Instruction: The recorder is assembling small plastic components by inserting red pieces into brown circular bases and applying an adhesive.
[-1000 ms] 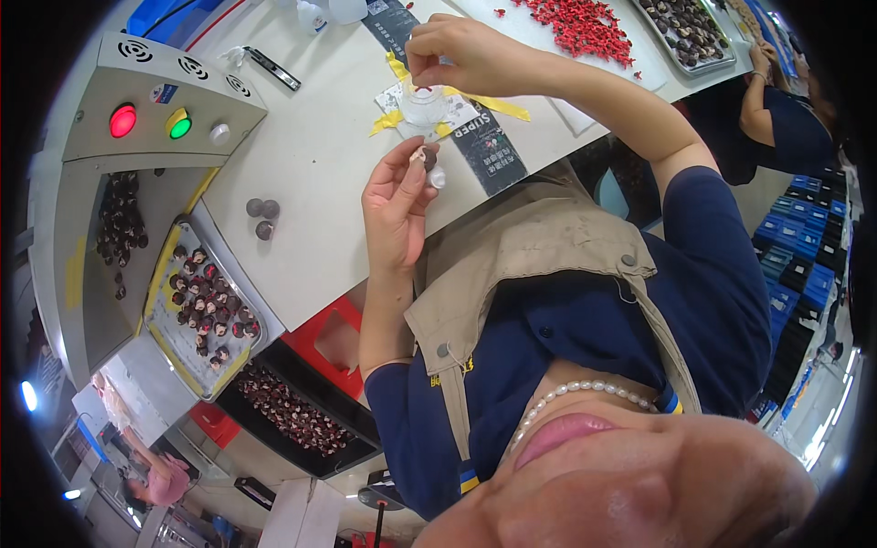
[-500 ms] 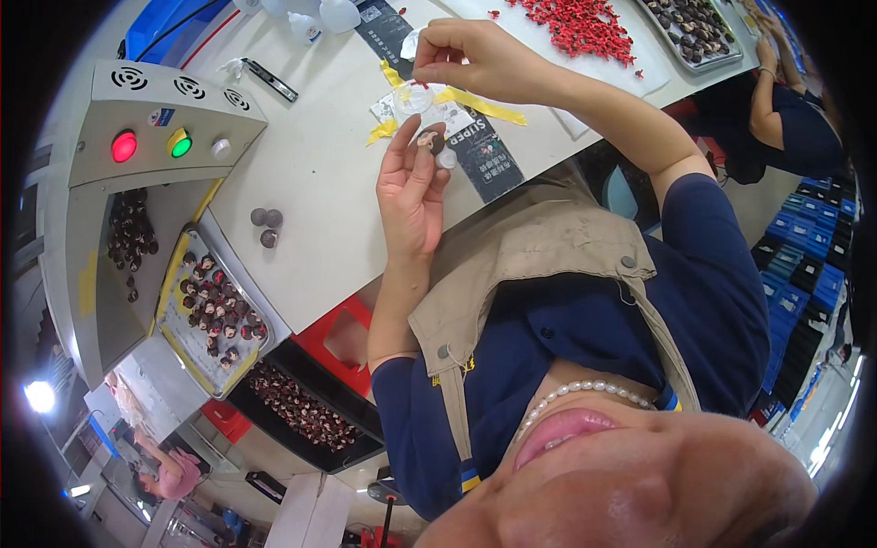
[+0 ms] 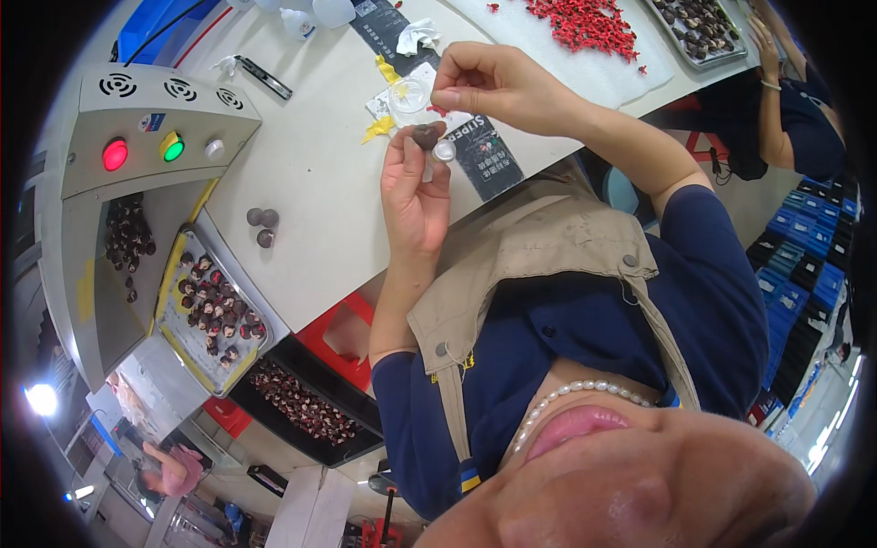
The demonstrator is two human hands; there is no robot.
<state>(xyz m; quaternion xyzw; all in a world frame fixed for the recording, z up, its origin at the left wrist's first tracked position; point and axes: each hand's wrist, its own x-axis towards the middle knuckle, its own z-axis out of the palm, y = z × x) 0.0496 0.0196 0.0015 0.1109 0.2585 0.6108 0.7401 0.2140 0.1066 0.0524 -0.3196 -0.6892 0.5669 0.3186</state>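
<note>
My left hand [image 3: 416,196] pinches a small doll head [image 3: 424,137] with dark brown hair, its brown back showing. A small white round cap-like piece [image 3: 444,151] sits against the same fingers. Just above and to the right, my right hand [image 3: 502,87] is closed in a pinch on a tiny red piece [image 3: 438,110], a short way from the head. Beyond both hands lies a clear round dish [image 3: 408,95] on a white card, with yellow tape [image 3: 378,129] around it. A crumpled white tissue [image 3: 417,36] lies behind the dish.
Red pieces [image 3: 589,27] are heaped on a white sheet, beside a tray of dark heads [image 3: 699,59]. At left stand a grey machine [image 3: 183,119] with lit buttons, a tray of doll heads [image 3: 219,310] and a black bin [image 3: 352,429]. Several dark balls [image 3: 265,238] lie nearby. A co-worker's arm [image 3: 772,110] shows.
My right hand has moved from above the dish toward my left hand, carrying the red piece. The doll head has turned, now showing its brown back. The tissue has come into fuller view.
</note>
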